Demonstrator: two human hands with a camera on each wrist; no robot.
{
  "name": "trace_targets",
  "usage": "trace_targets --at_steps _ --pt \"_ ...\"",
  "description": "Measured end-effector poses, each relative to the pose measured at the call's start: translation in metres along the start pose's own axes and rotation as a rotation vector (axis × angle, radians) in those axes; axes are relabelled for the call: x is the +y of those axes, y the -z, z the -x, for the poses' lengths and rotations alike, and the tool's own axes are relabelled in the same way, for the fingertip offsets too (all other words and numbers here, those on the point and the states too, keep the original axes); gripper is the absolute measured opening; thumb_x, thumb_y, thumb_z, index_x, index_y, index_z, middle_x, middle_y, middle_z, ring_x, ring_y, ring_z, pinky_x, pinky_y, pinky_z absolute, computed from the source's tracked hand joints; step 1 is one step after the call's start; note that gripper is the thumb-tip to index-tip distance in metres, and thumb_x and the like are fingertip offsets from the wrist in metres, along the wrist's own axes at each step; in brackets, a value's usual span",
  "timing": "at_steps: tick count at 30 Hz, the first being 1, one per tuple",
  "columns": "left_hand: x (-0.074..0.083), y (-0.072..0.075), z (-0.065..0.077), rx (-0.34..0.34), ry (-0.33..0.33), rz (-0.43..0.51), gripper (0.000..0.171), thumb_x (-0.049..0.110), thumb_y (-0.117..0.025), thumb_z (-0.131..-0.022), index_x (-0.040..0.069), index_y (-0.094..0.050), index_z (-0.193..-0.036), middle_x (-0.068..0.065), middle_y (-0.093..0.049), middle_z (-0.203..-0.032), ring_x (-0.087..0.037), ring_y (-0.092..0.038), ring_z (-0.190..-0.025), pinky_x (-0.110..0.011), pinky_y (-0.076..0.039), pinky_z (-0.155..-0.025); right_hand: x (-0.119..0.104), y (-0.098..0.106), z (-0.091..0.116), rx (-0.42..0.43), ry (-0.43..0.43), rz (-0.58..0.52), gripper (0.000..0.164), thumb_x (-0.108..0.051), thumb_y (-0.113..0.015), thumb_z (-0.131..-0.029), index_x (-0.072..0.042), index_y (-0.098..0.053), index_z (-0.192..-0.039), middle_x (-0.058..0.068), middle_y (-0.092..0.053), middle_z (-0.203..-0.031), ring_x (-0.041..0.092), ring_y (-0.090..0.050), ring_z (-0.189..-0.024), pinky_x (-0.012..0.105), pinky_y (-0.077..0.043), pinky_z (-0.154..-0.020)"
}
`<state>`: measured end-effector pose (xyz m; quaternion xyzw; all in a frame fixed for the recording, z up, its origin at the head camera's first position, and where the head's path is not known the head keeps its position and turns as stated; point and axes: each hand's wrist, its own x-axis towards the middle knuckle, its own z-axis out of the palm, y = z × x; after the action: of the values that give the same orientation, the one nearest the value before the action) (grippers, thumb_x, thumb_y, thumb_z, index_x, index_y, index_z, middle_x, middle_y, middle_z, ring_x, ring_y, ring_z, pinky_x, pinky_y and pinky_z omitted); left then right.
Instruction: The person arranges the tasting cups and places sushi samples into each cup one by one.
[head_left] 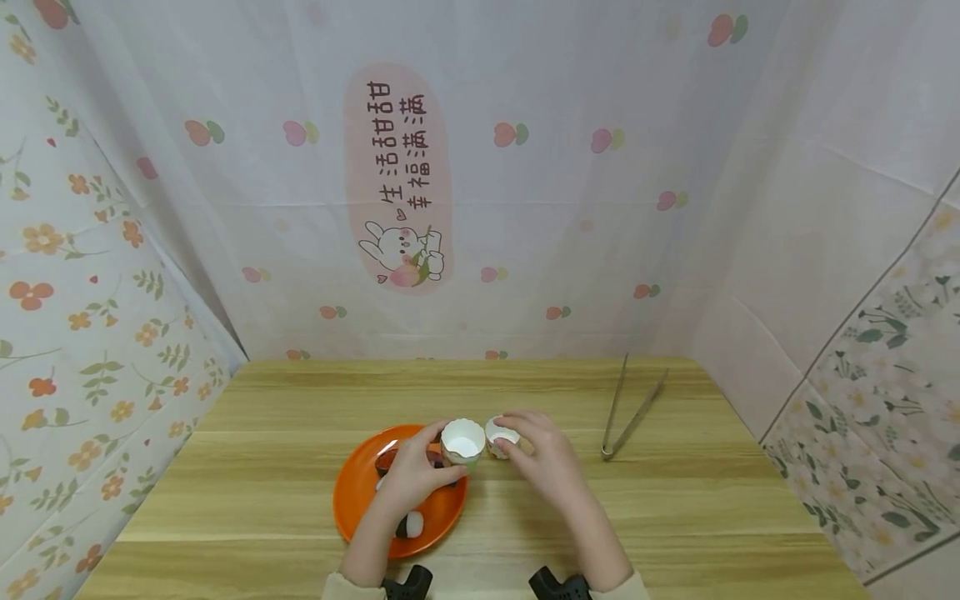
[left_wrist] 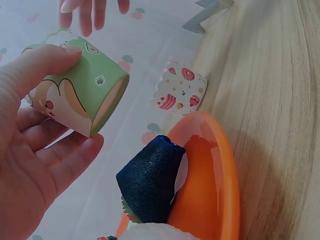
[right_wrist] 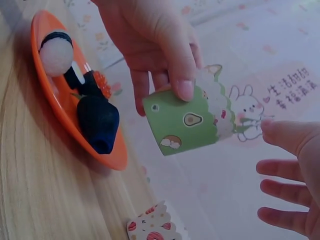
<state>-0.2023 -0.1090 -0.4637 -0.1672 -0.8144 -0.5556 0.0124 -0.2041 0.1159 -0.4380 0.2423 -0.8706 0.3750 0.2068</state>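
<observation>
Cup, green paper [head_left: 462, 440]: I see it lifted above the table [head_left: 525, 533], near the plate's right edge, its scalloped mouth facing up toward my head camera.
Left hand [head_left: 412, 473]: I have it gripping the green paper cup, thumb on one side and curved fingers on the other, parted only as far as the cup's body.
Right hand [head_left: 546, 454]: on its wrist feed I see nothing held; thumb and fingers are spread well apart, facing the green cup's rim across a gap.
White patterned cup [left_wrist: 181, 86]: it stands on the table just beyond the plate; I cannot tell whether the two touch.
Orange plate [head_left: 345, 500]: I find it on the table under the left forearm, bearing a dark wrapped roll [left_wrist: 150, 180], a white piece with a dark band [right_wrist: 56, 56] and an orange-red topped piece [right_wrist: 101, 85].
Tongs [head_left: 607, 453]: they lie well to the right, arms spread, tips toward the printed curtain [head_left: 525, 250].
</observation>
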Motion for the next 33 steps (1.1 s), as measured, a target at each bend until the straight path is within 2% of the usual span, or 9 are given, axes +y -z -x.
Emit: trace_targets --at_steps 10,16,20,24,26,33 --pt "0.001 -0.002 0.000 -0.016 -0.012 -0.006 0.066 0.015 -0.081 -0.077 0.006 -0.051 -0.135 -0.008 -0.060 -0.117 -0.019 -0.061 -0.085 -0.030 -0.054 -0.072 -0.003 -0.002 0.002 -0.045 0.090 0.000 0.029 -0.021 -0.076 -0.083 -0.014 -0.072 -0.110 0.003 -0.065 -0.117 0.019 -0.056 -0.111 0.044 -0.050 -0.089" --pt "0.000 -0.002 0.000 -0.025 -0.021 -0.013 0.067 0.016 -0.081 -0.077 0.007 -0.050 -0.136 -0.007 -0.060 -0.116 -0.018 -0.061 -0.084 -0.028 -0.054 -0.070 -0.004 -0.005 0.003 -0.085 0.130 -0.023 0.028 -0.020 -0.077 -0.081 -0.015 -0.073 -0.109 0.003 -0.065 -0.114 0.017 -0.058 -0.105 0.037 -0.053 -0.082" --pt "0.000 -0.003 0.000 -0.033 -0.016 -0.018 0.067 0.016 -0.080 -0.078 0.008 -0.050 -0.137 -0.009 -0.060 -0.118 -0.018 -0.060 -0.076 -0.028 -0.054 -0.065 -0.006 -0.007 0.004 -0.112 0.138 -0.025 0.027 -0.020 -0.077 -0.081 -0.017 -0.073 -0.107 0.001 -0.064 -0.113 0.017 -0.058 -0.105 0.035 -0.053 -0.082" --pt "0.001 -0.003 0.001 -0.037 -0.013 -0.033 0.066 0.014 -0.080 -0.078 0.010 -0.050 -0.137 -0.009 -0.059 -0.122 -0.018 -0.054 -0.065 -0.027 -0.051 -0.056 -0.007 -0.009 0.005 -0.125 0.137 0.009 0.022 -0.021 -0.076 -0.082 -0.019 -0.074 -0.104 0.000 -0.065 -0.114 0.018 -0.057 -0.109 0.039 -0.051 -0.087" --pt "0.002 -0.004 0.001 -0.037 -0.014 -0.035 0.065 0.013 -0.079 -0.078 0.010 -0.050 -0.137 -0.009 -0.059 -0.122 -0.018 -0.052 -0.065 -0.027 -0.050 -0.055 -0.006 -0.010 0.006 -0.125 0.139 0.020 0.019 -0.021 -0.076 -0.082 -0.019 -0.075 -0.101 0.001 -0.065 -0.114 0.019 -0.057 -0.109 0.040 -0.051 -0.087" --pt "0.003 -0.004 0.001 -0.034 -0.022 -0.031 0.064 0.011 -0.079 -0.078 0.008 -0.051 -0.136 -0.009 -0.059 -0.120 -0.019 -0.057 -0.076 -0.028 -0.053 -0.063 -0.005 -0.013 0.006 -0.114 0.153 0.016 0.010 -0.019 -0.076 -0.082 -0.018 -0.076 -0.092 0.003 -0.066 -0.113 0.020 -0.058 -0.110 0.041 -0.051 -0.087"
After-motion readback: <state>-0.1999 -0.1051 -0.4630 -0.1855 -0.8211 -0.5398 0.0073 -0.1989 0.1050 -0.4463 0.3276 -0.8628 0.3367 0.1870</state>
